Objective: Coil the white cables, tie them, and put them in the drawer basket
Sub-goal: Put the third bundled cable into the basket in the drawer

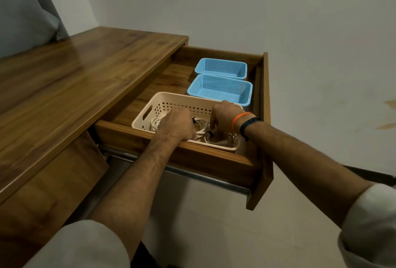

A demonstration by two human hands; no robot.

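Both my hands reach into the cream basket (150,101) in the open drawer (265,96): my left hand (177,125) covers one coiled white cable (201,127), its grip unclear; my right hand (225,116), fingers curled, hangs above a second coil (206,138). Two blue baskets (220,88) lie farther back.

- Fingertips of left hand (176,125) buried in cream basket (162,98), behind the knuckles; grip on white cables (200,127) impossible to judge
- Right hand (225,116) fingers curled downward, ends lost among the coils
- Near basket wall hidden behind drawer (214,158) front
- Both sleeves (368,224) cut by bottom edge
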